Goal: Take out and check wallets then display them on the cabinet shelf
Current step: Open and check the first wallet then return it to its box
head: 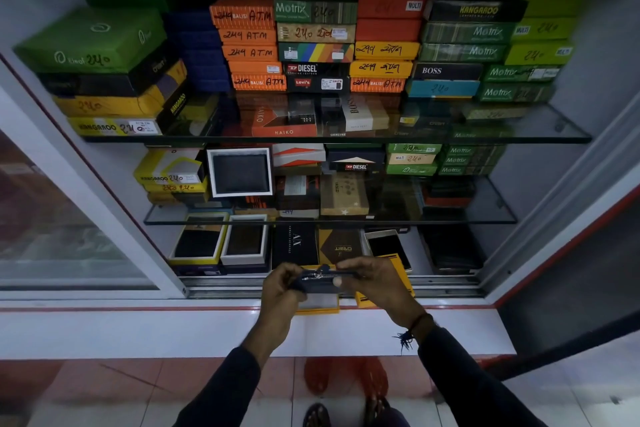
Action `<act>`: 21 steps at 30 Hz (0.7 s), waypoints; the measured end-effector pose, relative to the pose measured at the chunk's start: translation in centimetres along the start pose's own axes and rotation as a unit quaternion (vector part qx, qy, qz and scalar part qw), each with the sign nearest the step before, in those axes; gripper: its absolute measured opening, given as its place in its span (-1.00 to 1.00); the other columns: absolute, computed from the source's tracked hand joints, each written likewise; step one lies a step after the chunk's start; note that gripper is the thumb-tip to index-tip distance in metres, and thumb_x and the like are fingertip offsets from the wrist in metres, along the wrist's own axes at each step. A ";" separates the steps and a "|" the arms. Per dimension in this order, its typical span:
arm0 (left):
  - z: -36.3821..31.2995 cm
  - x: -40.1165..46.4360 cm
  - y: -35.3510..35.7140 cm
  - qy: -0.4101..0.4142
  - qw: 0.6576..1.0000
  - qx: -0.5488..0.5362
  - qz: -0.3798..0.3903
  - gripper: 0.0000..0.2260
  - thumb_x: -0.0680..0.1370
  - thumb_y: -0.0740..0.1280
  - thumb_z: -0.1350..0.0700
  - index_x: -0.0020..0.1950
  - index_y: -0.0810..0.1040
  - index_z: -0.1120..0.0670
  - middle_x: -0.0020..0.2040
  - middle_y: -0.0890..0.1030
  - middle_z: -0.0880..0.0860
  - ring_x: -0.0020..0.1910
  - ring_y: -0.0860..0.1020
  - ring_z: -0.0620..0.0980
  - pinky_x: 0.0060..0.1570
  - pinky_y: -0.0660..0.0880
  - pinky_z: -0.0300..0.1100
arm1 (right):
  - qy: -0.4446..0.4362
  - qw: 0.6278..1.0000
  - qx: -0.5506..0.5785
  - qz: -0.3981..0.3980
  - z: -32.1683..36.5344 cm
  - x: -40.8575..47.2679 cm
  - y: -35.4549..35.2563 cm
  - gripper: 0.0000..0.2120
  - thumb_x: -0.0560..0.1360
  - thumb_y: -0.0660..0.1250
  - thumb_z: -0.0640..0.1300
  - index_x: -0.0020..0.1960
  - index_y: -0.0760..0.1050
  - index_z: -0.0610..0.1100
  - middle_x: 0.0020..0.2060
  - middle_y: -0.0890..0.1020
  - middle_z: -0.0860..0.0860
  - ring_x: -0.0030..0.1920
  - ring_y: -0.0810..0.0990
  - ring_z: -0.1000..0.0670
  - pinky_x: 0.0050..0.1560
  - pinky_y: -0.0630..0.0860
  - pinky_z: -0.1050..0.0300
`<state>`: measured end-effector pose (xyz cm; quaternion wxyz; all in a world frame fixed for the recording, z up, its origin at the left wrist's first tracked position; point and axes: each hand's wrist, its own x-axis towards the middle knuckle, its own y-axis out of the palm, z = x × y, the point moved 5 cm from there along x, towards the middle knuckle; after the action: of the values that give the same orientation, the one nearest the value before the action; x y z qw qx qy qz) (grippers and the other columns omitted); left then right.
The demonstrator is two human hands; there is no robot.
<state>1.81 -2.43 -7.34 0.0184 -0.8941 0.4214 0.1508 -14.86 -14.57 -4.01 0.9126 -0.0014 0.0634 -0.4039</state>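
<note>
A dark blue wallet point(320, 279) with a metal zip along its top edge is held between both hands, just in front of the cabinet's bottom sill. My left hand point(282, 291) grips its left end and my right hand point(375, 279) pinches its right end. Under the wallet lies an open yellow box point(320, 303) with a pale lining, and its yellow lid point(398, 282) lies to the right beneath my right hand. Beyond the hands, the bottom shelf holds open boxes showing dark wallets point(201, 243) point(246, 239).
Glass shelves point(346, 139) carry stacks of coloured wallet boxes. A white-framed box with a dark wallet point(240, 173) stands on the middle shelf. The sliding glass door point(52, 218) is pushed to the left. A white ledge point(173, 333) runs below the cabinet, with tiled floor and my sandalled feet underneath.
</note>
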 end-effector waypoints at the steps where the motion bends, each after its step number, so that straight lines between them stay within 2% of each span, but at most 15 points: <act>1: 0.3 0.0 0.1 -0.024 0.999 -0.026 -0.003 -0.52 0.30 0.22 0.65 -0.08 0.57 0.12 -0.04 0.65 0.10 0.02 0.59 0.12 -0.14 0.54 -0.10 | -0.011 1.000 -0.026 0.008 0.2 0.1 0.1 -0.63 0.30 0.61 -0.23 0.08 0.66 -0.23 0.00 0.74 -0.12 0.04 0.73 -0.06 0.00 0.68 0.10; 4: 0.7 -0.2 0.5 -0.080 0.994 -0.075 0.009 -0.51 0.35 0.24 0.61 0.05 0.58 0.10 0.01 0.68 0.11 0.08 0.61 0.14 -0.08 0.60 -0.10 | -0.044 0.990 -0.136 0.024 0.7 0.6 0.5 -0.58 0.27 0.64 -0.18 0.10 0.66 -0.16 -0.05 0.75 -0.02 -0.03 0.72 0.06 -0.04 0.66 0.20; 6: 0.4 -0.1 0.8 -0.091 0.992 -0.084 0.030 -0.57 0.42 0.26 0.53 0.08 0.60 0.06 0.02 0.68 0.11 0.08 0.62 0.13 -0.06 0.59 -0.11 | -0.058 0.978 -0.199 0.012 0.8 0.8 0.7 -0.63 0.29 0.62 -0.13 0.07 0.68 -0.12 -0.08 0.75 -0.01 -0.06 0.71 0.05 -0.04 0.67 0.15; 8: -0.8 0.2 1.0 -0.051 0.997 -0.031 0.050 -0.68 0.51 0.30 0.39 0.07 0.67 0.02 0.04 0.69 0.10 0.09 0.61 0.07 0.01 0.54 -0.15 | -0.075 0.967 -0.245 -0.007 1.0 0.9 0.6 -0.68 0.29 0.61 -0.10 0.03 0.70 -0.05 -0.12 0.76 0.04 -0.10 0.71 0.08 -0.06 0.68 0.12; 10: -2.3 0.5 1.1 0.033 0.996 0.072 0.034 -0.84 0.56 0.41 0.24 0.03 0.73 0.01 0.07 0.69 0.05 0.10 0.62 -0.03 -0.01 0.53 -0.27 | -0.086 0.960 -0.266 -0.022 1.2 1.0 0.7 -0.70 0.28 0.61 -0.08 0.01 0.71 -0.01 -0.14 0.76 0.07 -0.15 0.70 0.13 -0.11 0.68 0.15; 12: -3.5 0.9 0.9 0.102 0.986 0.131 -0.008 -0.90 0.51 0.50 0.22 0.00 0.74 0.08 0.03 0.67 0.04 0.08 0.64 -0.05 -0.08 0.58 -0.33 | -0.094 0.950 -0.294 -0.040 1.2 0.9 0.7 -0.69 0.29 0.60 -0.04 0.02 0.71 0.01 -0.15 0.76 0.12 -0.21 0.66 0.27 -0.16 0.63 0.33; 13: -3.9 1.1 0.7 0.109 0.986 0.125 -0.033 -0.90 0.49 0.51 0.24 -0.03 0.73 0.10 0.00 0.68 0.04 0.06 0.65 -0.01 -0.11 0.59 -0.34 | -0.094 0.945 -0.308 -0.051 1.1 0.8 0.7 -0.70 0.30 0.60 -0.02 0.02 0.71 0.02 -0.16 0.75 0.15 -0.23 0.63 0.33 -0.19 0.57 0.42; 16: -3.5 1.6 -0.4 0.017 0.991 0.029 -0.130 -0.89 0.45 0.55 0.25 -0.12 0.72 0.06 -0.08 0.71 0.07 0.01 0.66 0.07 -0.09 0.57 -0.22 | -0.080 0.946 -0.303 -0.083 0.7 0.5 -0.2 -0.72 0.33 0.57 0.00 0.04 0.71 0.02 -0.16 0.74 0.18 -0.23 0.61 0.33 -0.18 0.48 0.49; 18: -2.4 1.6 -0.8 -0.056 0.983 -0.041 -0.171 -0.90 0.46 0.54 0.24 -0.06 0.73 0.11 -0.01 0.72 0.15 0.04 0.64 0.11 -0.05 0.57 -0.10 | -0.082 0.947 -0.296 -0.089 0.7 0.3 -0.3 -0.71 0.34 0.57 -0.01 0.06 0.71 0.02 -0.13 0.76 0.12 -0.20 0.63 0.28 -0.15 0.51 0.47; 21: -1.7 1.3 -0.4 -0.087 0.980 -0.117 -0.138 -0.85 0.51 0.50 0.21 0.07 0.71 0.15 0.09 0.72 0.20 0.08 0.66 0.11 -0.12 0.59 -0.08 | -0.107 0.940 -0.303 -0.118 1.2 0.2 0.1 -0.71 0.34 0.58 -0.04 0.06 0.71 0.02 -0.12 0.77 0.12 -0.22 0.61 0.32 -0.12 0.57 0.42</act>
<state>3.29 -3.43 -6.11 -0.0290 -0.9230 0.2706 0.2722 -14.55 -14.67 -2.85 0.8161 -0.3281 0.0843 -0.4683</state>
